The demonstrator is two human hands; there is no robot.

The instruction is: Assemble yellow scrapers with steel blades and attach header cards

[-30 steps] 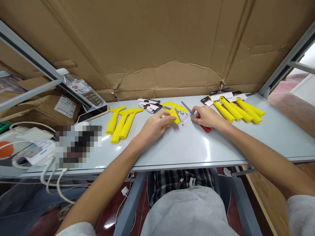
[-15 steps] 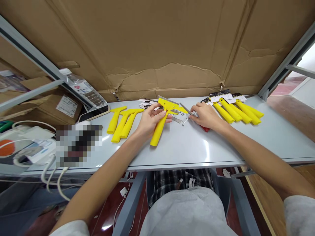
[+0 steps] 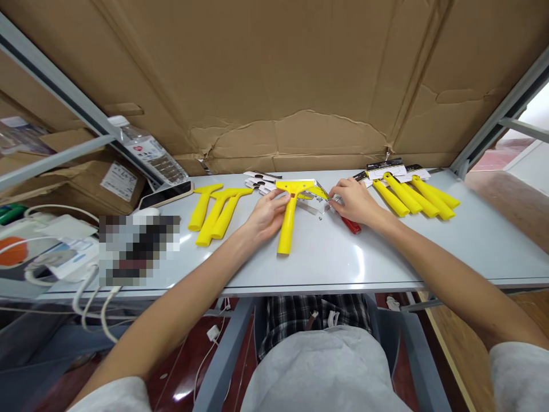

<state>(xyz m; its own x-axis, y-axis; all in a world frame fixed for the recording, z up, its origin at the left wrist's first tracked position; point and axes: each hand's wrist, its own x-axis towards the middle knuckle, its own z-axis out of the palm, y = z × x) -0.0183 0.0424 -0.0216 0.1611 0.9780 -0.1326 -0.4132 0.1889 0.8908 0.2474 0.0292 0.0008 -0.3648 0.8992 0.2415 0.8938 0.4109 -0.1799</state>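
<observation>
Brown corrugated cardboard, creased and torn along a low arch, backs a smooth, glossy pale tabletop [image 3: 317,263]. Over its middle, the left hand [image 3: 268,218] pinches one T-shaped yellow scraper [image 3: 287,226] at the neck, thumb in front; the smooth, plastic-looking handle points toward the person, and a pale strip edges its broad head. The right hand [image 3: 349,200] is curled, its fingertips drawn close together beside the scraper's head; I cannot tell whether they pinch anything. One red-handled tool [image 3: 351,225] lies just under that palm. Between the hands are flat, shiny blades [image 3: 309,209], a yellow head piece [image 3: 319,191] and tiny metal screws, too small to count. Behind the left hand sits a small stack of black-and-white cards [image 3: 259,186].

Farther left, three bare yellow T-shaped handles [image 3: 202,213] lie near one another, with one dark-screened phone [image 3: 166,195] and one clear, ribbed plastic bottle [image 3: 156,155] beyond. To the right, about five rounded yellow handles [image 3: 390,198] fan out from overlapping printed cards [image 3: 386,169].
</observation>
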